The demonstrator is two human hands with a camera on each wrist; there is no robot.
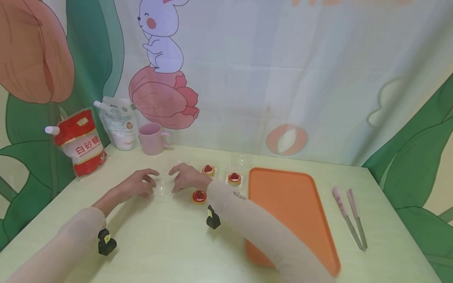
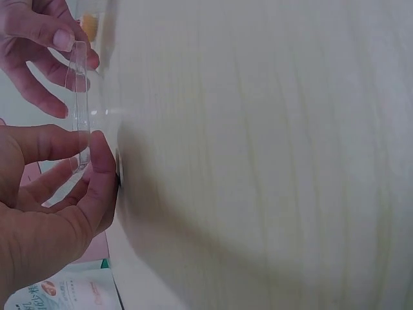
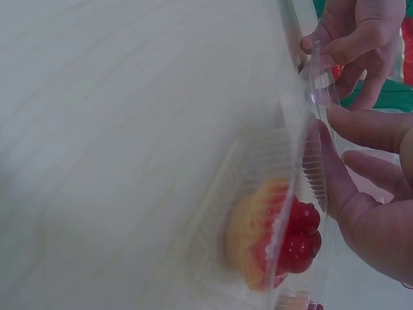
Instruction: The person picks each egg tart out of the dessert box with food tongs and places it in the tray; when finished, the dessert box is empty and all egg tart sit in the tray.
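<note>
You have a clear plastic shell [image 2: 79,110] between your two hands, well to the left of the orange tray [image 1: 283,192]. Your left hand [image 1: 139,183] pinches its near end between thumb and forefinger, the other fingers loosely bent behind; your right hand [image 1: 189,177] has the opposite end, thumb and fingers only slightly apart with the thin wall between them.

Expect the shell to weigh almost nothing. Its walls look thin and springy, stiffest along the folded rim and likely to dent or crack if you squeeze the flat faces. The smooth plastic may slip off dry fingertips, so take it by the rim at both ends and pinch gently. Mind the red-topped tart [image 1: 199,196], between the shell and the tray: its topping looks easily knocked, so grip around it, by its packaging.
</note>
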